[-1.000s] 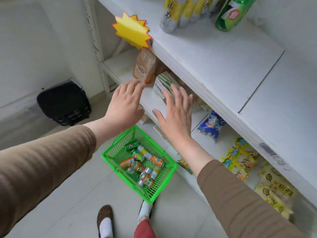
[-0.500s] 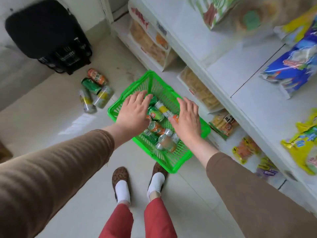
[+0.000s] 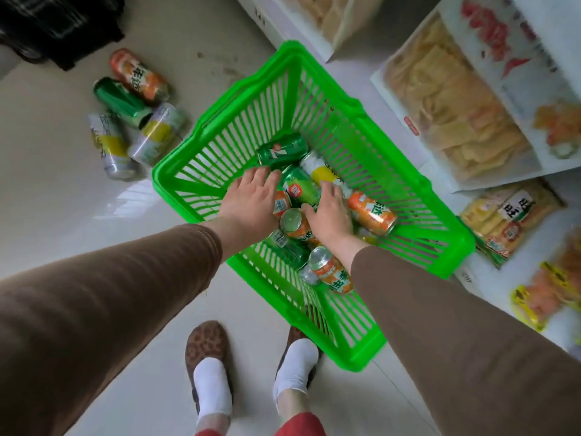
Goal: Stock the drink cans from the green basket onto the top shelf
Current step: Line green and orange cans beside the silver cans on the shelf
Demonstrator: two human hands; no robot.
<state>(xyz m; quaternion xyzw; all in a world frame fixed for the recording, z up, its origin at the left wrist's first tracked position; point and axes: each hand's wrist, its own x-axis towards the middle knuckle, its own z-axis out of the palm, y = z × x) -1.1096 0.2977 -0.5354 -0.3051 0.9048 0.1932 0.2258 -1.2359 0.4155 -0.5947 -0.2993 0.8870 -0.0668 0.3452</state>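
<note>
The green basket [image 3: 292, 55] stands on the floor below me with several drink cans lying in it. Among them are a green 7-Up can [image 3: 283, 151], a white and yellow can [image 3: 323, 171], a green can with a red label [image 3: 298, 187] and an orange can [image 3: 372, 212]. My left hand [image 3: 251, 201] lies flat on the pile, fingertips touching the green cans. My right hand [image 3: 331, 214] rests on the cans beside it, fingers reaching over the white and yellow can, thumb by an orange can's top [image 3: 292, 221]. The top shelf is out of view.
Several loose cans [image 3: 138, 114] lie on the floor left of the basket, near a black bag [image 3: 56, 23]. Low shelves with snack packs [image 3: 456, 105] run along the right, close to the basket. My feet [image 3: 207, 357] stand just before the basket's near corner.
I have bent down from the shelf toward the floor. Both hands dropped from in front of the shelves into the basket and now touch the cans.
</note>
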